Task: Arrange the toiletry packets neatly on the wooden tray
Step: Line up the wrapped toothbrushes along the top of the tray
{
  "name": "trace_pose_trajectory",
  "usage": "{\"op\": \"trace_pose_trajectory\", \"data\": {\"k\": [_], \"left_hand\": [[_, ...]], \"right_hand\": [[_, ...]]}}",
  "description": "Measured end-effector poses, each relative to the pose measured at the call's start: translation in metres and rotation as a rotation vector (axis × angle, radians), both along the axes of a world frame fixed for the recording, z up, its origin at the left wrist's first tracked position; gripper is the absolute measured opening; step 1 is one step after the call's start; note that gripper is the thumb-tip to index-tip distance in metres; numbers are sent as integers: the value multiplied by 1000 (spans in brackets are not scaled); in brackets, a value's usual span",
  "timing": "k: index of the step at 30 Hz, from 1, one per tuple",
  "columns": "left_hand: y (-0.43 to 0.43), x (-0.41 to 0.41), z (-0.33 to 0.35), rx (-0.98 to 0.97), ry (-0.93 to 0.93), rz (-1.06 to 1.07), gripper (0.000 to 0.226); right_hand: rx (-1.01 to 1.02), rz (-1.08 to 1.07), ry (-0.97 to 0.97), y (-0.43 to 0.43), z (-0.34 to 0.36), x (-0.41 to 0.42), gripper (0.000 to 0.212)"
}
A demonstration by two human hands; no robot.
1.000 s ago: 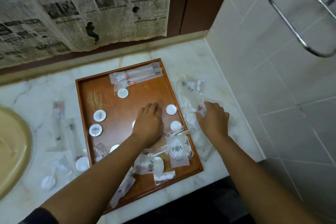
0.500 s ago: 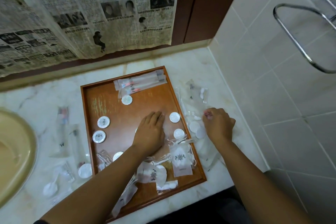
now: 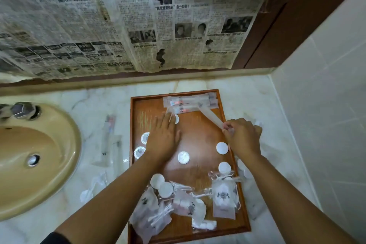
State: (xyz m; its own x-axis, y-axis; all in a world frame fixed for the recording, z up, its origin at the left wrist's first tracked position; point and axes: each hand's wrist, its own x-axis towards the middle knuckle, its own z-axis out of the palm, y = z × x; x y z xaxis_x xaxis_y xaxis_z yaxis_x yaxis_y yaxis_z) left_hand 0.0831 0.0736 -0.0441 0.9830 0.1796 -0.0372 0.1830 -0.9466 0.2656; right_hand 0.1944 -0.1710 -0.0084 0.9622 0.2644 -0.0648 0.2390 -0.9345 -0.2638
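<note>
A wooden tray [image 3: 200,130] lies on the marble counter. Long clear toothbrush packets [image 3: 190,102] lie stacked along its far edge. My right hand [image 3: 242,137] pinches one end of another long clear packet [image 3: 211,118], which slants up toward that stack. My left hand [image 3: 163,138] rests flat on the tray's left part, fingers straight, near a white round packet [image 3: 176,119]. Several round white packets [image 3: 183,157] lie scattered on the tray. Drawstring pouches [image 3: 223,194] and cotton-swab packets [image 3: 158,217] are heaped at the near end.
A beige sink [image 3: 29,156] with a dark tap sits at the left. More clear packets [image 3: 108,140] lie on the counter between sink and tray, and others [image 3: 246,172] lie right of the tray. A tiled wall stands close on the right, a newspaper-covered wall behind.
My right hand lifted a long clear packet from the pile right of the tray and brought it over the tray. My left hand slid toward the tray's far left. The camera tilted left.
</note>
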Motion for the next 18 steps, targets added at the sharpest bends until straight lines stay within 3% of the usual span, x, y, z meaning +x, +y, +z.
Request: {"op": "trace_pose_trajectory", "data": {"k": [4, 7, 18], "left_hand": [[-13, -5, -20, 80, 176, -138, 74], [-20, -4, -23, 26, 229, -116, 83], [-49, -66, -17, -38, 259, -187, 77]], "right_hand": [[-17, 25, 14, 11, -6, 5, 11], [-8, 31, 24, 15, -8, 4, 11], [-24, 97, -4, 13, -9, -13, 12]]}}
